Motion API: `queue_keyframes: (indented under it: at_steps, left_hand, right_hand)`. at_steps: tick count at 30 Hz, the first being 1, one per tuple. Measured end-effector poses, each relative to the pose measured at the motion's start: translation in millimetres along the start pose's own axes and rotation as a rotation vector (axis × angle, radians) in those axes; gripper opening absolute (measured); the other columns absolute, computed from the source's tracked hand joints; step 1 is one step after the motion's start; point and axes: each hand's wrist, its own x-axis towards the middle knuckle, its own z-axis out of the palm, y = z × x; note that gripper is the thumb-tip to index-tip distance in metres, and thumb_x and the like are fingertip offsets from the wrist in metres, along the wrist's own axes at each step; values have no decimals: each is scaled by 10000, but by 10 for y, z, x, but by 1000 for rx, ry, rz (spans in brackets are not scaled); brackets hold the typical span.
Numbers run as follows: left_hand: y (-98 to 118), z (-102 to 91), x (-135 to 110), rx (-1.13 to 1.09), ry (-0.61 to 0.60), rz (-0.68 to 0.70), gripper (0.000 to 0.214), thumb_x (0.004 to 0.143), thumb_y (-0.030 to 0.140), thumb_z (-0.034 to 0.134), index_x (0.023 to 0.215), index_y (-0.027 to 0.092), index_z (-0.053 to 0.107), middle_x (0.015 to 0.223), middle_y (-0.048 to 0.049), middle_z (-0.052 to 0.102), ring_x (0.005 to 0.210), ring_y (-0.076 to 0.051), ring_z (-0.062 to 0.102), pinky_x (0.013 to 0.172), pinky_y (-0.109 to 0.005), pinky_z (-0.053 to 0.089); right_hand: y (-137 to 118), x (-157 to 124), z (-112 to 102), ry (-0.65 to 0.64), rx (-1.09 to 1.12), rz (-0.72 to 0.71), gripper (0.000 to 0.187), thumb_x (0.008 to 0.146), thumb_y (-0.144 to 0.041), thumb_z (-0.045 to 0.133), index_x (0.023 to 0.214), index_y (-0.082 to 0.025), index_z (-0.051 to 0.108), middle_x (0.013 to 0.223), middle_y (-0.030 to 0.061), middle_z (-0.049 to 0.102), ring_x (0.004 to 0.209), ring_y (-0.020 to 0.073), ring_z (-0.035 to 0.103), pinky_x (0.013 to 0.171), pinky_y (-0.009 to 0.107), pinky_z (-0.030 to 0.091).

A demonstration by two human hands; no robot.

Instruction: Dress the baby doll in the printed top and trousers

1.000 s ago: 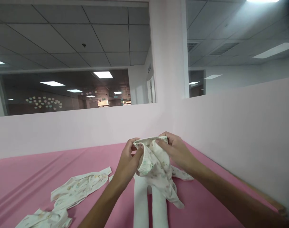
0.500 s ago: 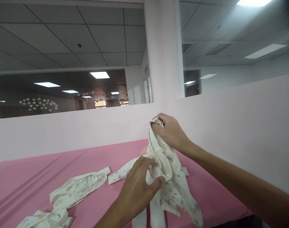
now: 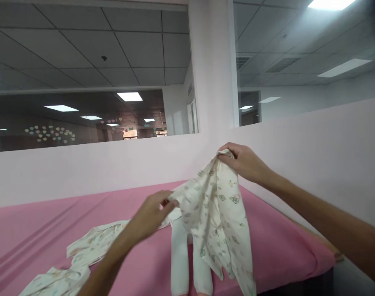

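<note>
Hands (image 3: 244,163) hold garment (image 3: 229,205), w/ room to R edge of pink sheet (image 3: 283,250).

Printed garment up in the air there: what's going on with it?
A person is holding up the printed garment with both hands. The right hand pinches its top; the left hand holds an edge lower down. It hangs in front of white trouser legs on the pink cover, where more printed clothing lies off to the left.

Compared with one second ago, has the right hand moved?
Yes: judged against the wall pillar, the right hand is higher and farther to the right.
</note>
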Motion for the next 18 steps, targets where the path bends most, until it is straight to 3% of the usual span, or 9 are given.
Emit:
queue_keyframes:
  at_steps: [1, 3, 5, 7, 10, 13, 15, 18]
  left_hand:
    - [-24, -129, 39, -47, -31, -70, 332, 854, 506, 509, 820, 203, 638, 756, -31, 621, 579, -146, 530, 472, -238, 393]
    - [-47, -327, 142, -153, -68, -75, 311, 826, 489, 557, 738, 192, 584, 699, -10, 614, 494, -117, 516, 471, -239, 394]
    - [-41, -415, 284, -164, -32, -13, 310, 799, 457, 596, 663, 186, 533, 655, 8, 585, 476, -109, 534, 514, -251, 414]
    - [2, -411, 452, -110, -4, 37, 312, 778, 443, 616, 641, 181, 515, 637, 14, 562, 496, -121, 564, 537, -261, 415]
    - [161, -335, 681, -69, -32, 125, 299, 792, 429, 591, 651, 178, 509, 638, 16, 534, 553, -123, 559, 532, -250, 380]
    - [415, -272, 807, -80, -89, 255, 279, 792, 378, 590, 635, 181, 471, 622, 40, 473, 565, -91, 475, 525, -227, 330]
    - [583, -249, 832, -87, -136, 314, 272, 779, 358, 610, 640, 182, 458, 615, 54, 439, 555, -76, 423, 518, -217, 305]
    - [737, -242, 832, -87, -159, 343, 255, 782, 359, 620, 675, 185, 467, 629, 55, 446, 564, -72, 411, 516, -211, 299]
  right_hand:
    - [137, -21, -51, -65, -26, 37, 216, 840, -384, 518, 851, -214, 651, 735, -5, 613, 636, 143, 513, 581, 279, 348]
    - [398, -68, -103, -245, -67, 77, 269, 851, -441, 504, 869, -219, 657, 679, -12, 579, 587, 137, 468, 555, 279, 319]
    - [579, -105, -90, -388, -112, 85, 271, 857, -439, 494, 848, -225, 660, 683, -9, 584, 597, 143, 469, 561, 283, 322]
    - [628, -116, -39, -451, -152, 71, 259, 859, -419, 494, 827, -229, 666, 744, 8, 628, 657, 164, 513, 603, 302, 361]
    - [451, -83, 39, -429, -71, 43, 245, 833, -431, 558, 931, -246, 686, 981, 41, 679, 878, 216, 586, 758, 357, 433]
    - [120, -15, 92, -458, 161, 25, 378, 780, -432, 649, 1121, -267, 648, 1183, 47, 635, 1048, 229, 576, 873, 381, 458]
    - [-76, 36, 119, -488, 291, -2, 375, 778, -406, 661, 1115, -242, 644, 1134, 48, 652, 1012, 207, 594, 867, 376, 477]
    - [-238, 94, 133, -453, 366, 3, 251, 771, -359, 672, 954, -187, 672, 897, 31, 677, 832, 166, 613, 781, 353, 495]
